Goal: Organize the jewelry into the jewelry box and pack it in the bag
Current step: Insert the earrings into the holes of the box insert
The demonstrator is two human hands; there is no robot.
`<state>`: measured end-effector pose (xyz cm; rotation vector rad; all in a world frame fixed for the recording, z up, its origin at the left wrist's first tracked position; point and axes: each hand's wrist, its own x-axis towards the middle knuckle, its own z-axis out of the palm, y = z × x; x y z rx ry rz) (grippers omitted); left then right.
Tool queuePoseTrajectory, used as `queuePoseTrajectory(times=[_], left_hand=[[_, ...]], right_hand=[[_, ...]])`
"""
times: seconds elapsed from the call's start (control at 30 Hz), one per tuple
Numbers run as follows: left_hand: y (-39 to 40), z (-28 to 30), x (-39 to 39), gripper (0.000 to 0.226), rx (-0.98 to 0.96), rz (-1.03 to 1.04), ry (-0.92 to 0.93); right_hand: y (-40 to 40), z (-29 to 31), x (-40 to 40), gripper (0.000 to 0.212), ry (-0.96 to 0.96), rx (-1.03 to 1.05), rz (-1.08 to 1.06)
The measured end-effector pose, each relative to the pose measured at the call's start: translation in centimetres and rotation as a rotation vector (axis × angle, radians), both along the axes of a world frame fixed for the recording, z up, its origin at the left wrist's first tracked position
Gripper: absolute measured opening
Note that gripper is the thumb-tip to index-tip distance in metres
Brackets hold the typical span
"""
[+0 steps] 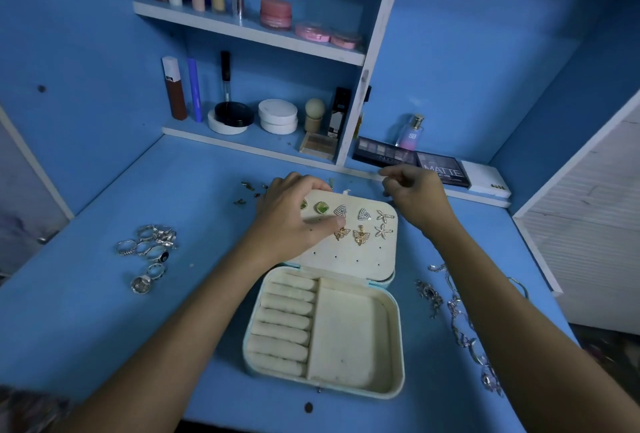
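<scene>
A cream jewelry box lies open on the blue desk, with ring rolls on its left and a bare compartment on its right. Its lid panel holds several earrings in two rows. My left hand rests on the lid's left part, fingers curled over its far edge and thumb next to a gold butterfly earring. My right hand hovers beyond the lid's right corner, fingertips pinched together on something too small to make out. Several rings lie at the left. Necklaces lie at the right.
Small earring pieces are scattered behind the lid at the left. Makeup palettes and a perfume bottle stand at the back right. Shelves with cosmetics rise behind the desk. No bag is in view.
</scene>
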<state>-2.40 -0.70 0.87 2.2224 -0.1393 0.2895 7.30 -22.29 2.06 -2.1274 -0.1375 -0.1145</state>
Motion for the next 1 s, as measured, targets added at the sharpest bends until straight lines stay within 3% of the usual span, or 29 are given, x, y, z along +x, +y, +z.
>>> queuePoseTrajectory(times=[0.23,0.43,0.7,1.0], left_hand=[[-0.2,1.4,-1.3,0.044,0.071,0.024,-0.176],[0.1,1.5,-3.3,0.043,0.137,0.013,-0.514],[0.2,0.8,-6.8,0.036,0.395,0.034,-0.892],[0.6,-0.5,-8.2,0.029,0.409,-0.099,-0.971]], right_hand=[[-0.5,1.3,-2.8,0.013,-0.033,0.184,0.047],[-0.6,2.0,-5.0,0.008,-0.026,0.291,0.073],[0.0,1.7,-7.7,0.012,0.028,0.311,0.117],[0.2,1.5,-10.0,0.010,0.141,0.344,0.197]])
